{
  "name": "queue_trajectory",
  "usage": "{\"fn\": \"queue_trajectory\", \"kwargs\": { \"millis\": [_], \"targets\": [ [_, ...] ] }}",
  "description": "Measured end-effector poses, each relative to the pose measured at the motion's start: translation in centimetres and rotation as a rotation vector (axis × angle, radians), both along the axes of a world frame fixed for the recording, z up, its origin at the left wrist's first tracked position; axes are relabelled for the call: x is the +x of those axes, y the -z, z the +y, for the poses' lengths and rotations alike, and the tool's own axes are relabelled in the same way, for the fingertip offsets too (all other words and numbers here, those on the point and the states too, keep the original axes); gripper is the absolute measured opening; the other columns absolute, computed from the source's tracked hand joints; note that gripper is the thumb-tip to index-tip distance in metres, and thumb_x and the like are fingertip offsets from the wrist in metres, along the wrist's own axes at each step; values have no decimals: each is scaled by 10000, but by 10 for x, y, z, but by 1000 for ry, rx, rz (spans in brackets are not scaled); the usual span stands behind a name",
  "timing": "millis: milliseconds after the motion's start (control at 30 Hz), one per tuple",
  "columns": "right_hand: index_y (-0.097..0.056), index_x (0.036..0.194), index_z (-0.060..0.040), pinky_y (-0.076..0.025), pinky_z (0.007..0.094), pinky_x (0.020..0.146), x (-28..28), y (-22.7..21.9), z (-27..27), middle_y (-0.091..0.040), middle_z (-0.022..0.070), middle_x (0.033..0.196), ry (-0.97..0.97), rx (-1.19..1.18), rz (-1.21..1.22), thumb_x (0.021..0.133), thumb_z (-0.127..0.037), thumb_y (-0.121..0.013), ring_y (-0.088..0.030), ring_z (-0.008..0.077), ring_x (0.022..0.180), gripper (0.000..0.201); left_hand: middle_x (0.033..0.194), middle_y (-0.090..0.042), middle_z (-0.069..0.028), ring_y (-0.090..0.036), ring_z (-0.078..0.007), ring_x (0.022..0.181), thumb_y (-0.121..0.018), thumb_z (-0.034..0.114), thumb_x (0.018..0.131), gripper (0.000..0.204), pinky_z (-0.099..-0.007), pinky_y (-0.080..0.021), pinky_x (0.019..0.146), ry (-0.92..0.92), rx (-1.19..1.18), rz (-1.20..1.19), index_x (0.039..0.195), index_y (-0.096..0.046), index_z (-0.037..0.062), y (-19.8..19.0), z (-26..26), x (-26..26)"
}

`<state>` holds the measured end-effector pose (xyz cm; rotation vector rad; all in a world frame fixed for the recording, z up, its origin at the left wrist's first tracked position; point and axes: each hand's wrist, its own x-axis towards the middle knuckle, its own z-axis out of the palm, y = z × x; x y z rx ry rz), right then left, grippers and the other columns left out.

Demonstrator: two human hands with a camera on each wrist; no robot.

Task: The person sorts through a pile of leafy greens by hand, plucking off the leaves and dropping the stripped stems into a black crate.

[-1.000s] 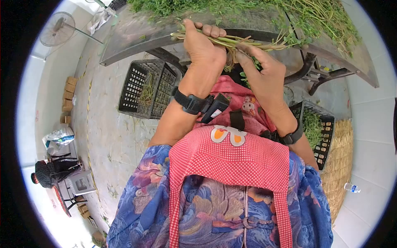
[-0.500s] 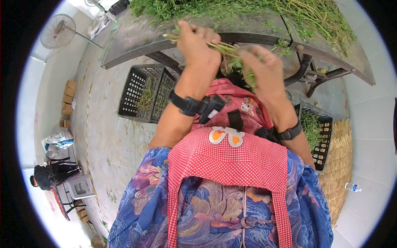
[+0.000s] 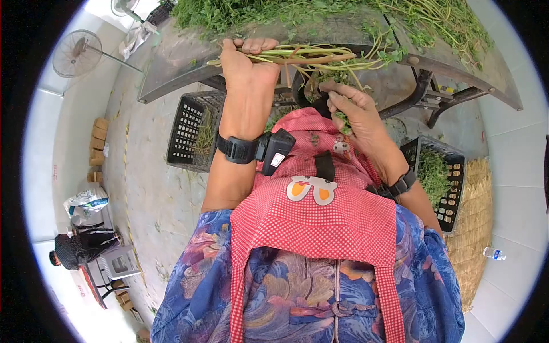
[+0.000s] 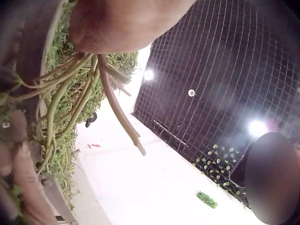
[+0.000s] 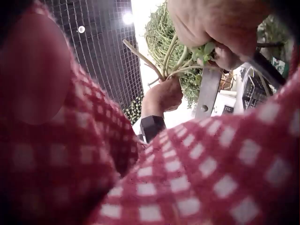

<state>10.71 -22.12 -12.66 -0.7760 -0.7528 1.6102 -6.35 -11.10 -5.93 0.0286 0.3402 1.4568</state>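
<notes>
My left hand [image 3: 250, 73] grips a bunch of long green stems [image 3: 314, 55] by one end, close to the table's front edge. One thicker brownish stem [image 4: 116, 105] sticks out below the hand in the left wrist view, apart from the rest. Below the stems' far ends, my right hand [image 3: 360, 111] pinches leafy green sprigs [image 3: 343, 121] between thumb and fingers. In the right wrist view those leaves [image 5: 205, 52] show beneath the curled fingers, with the left hand [image 5: 162, 97] and its stems farther off.
Heaped greens [image 3: 257, 14] cover the back of the dark table [image 3: 171, 67]. Below it stand black crates [image 3: 184, 131] on the left and another crate [image 3: 452, 200] of greens on the right, beside a straw mat [image 3: 472, 228]. A person [image 3: 80, 248] sits far left.
My left hand has shifted left with the stems, which now spread out in full view. The right hand has drawn down and away from them, with leafy sprigs in its fingers.
</notes>
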Motion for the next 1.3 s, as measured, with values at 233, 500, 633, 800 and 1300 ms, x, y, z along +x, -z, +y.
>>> {"fn": "queue_trajectory", "kwargs": {
  "millis": [233,500,633,800,1300],
  "targets": [
    [-587,1079,0,-315,185,417,10,23,0,-487,-35,677,362,-30,-140,863,-143,-585,-405,29,499,259,538,-265,29,-278,-121,455,-314,326,953,328,-278,-317,479,57,-29,-56,695,-362,130,-6,0,-4],
    [-551,1060,-18,-307,176,387,11,16,9,-475,-35,662,392,-19,-106,850,-141,-615,-378,28,454,252,521,-258,20,-285,-124,451,-288,339,960,343,-279,-321,471,80,-73,-38,708,-347,115,-7,-9,7],
    [-545,1040,-29,-294,182,379,10,9,10,-478,-38,664,404,0,-184,844,-149,-626,-370,25,432,243,511,-258,22,-293,-122,451,-295,342,959,343,-275,-317,468,138,-43,-96,711,-339,110,-2,-11,5],
    [-507,1086,-15,-297,195,400,26,5,-11,-472,-18,667,249,-105,74,846,-205,-622,-382,46,459,327,507,-261,25,-296,-119,448,-299,336,959,343,-270,-313,465,153,-78,-121,703,-336,110,6,0,-1],
    [-508,948,-33,-242,211,376,107,-52,-32,-470,21,730,383,166,709,917,-214,-507,-306,61,425,184,513,-237,45,-243,-98,426,-330,386,962,402,-248,-262,404,168,96,95,659,-370,125,15,6,-21]
  ]
}}
